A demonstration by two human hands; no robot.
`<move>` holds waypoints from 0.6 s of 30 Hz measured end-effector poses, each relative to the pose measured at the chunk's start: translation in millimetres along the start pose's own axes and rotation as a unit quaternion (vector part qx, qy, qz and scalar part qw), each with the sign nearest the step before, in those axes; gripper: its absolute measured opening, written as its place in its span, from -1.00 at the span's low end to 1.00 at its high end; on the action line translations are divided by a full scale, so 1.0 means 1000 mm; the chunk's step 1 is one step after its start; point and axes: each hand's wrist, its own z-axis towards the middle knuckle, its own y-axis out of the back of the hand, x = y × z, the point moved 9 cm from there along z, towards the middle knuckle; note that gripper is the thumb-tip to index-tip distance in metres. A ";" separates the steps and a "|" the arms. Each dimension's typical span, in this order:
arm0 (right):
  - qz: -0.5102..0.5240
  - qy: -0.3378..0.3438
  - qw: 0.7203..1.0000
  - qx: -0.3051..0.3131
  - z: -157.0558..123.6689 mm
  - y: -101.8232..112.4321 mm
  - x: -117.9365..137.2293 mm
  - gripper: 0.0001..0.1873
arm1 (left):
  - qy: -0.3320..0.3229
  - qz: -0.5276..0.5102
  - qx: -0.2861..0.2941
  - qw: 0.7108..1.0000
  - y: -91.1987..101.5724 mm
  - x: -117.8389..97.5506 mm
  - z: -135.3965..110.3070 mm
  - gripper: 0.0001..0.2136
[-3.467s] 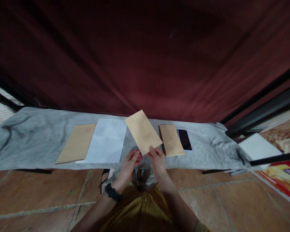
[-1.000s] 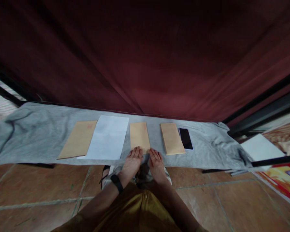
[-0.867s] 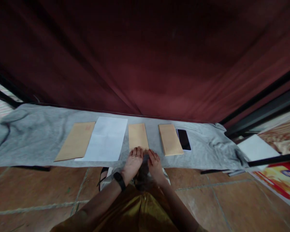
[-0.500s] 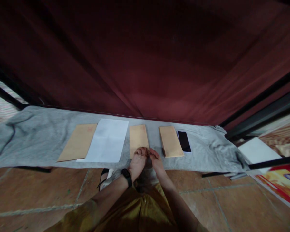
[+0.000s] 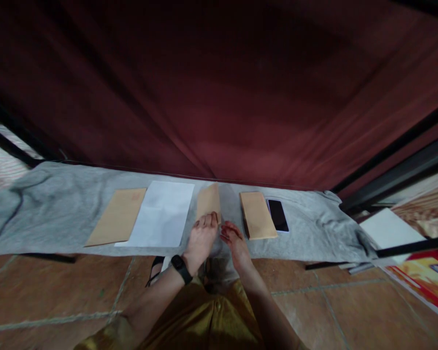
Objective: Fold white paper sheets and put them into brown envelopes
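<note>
A small brown paper envelope [image 5: 209,198] is in front of me, its right side tilted up off the cloth. My left hand [image 5: 203,238], with a black band on the wrist, is closed on its near right edge. Just to the right, my right hand [image 5: 234,240] is apart from the envelope, fingers loosely bent and spread, with nothing visible in them. Further right lies a stack of brown envelopes [image 5: 258,216]. To the left, a white sheet of paper [image 5: 162,214] lies beside a larger brown envelope [image 5: 118,216].
A phone [image 5: 278,215] lies against the right side of the stack. Grey cloth [image 5: 321,223] covers the narrow bench. Behind it hangs a dark red curtain [image 5: 219,121], with black metal bars [image 5: 397,146] at the right. A printed red and yellow box [image 5: 428,277] is at lower right.
The small envelope was flat with both hands at its near edge. My left hand has tilted it up and moved slightly left; my right hand has come away from it.
</note>
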 end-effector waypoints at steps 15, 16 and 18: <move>0.016 -0.082 0.996 0.026 -0.004 -0.019 -0.020 -0.56 | 0.427 -0.697 -0.040 0.575 -0.087 0.063 -0.054 -0.64; 0.003 -0.079 0.997 0.024 -0.002 -0.016 -0.021 -0.59 | 0.429 -0.692 -0.034 0.580 -0.090 0.064 -0.056 -0.65; -0.032 -0.056 0.998 0.028 0.004 -0.010 -0.022 -0.67 | 0.429 -0.680 -0.021 0.595 -0.092 0.070 -0.059 -0.64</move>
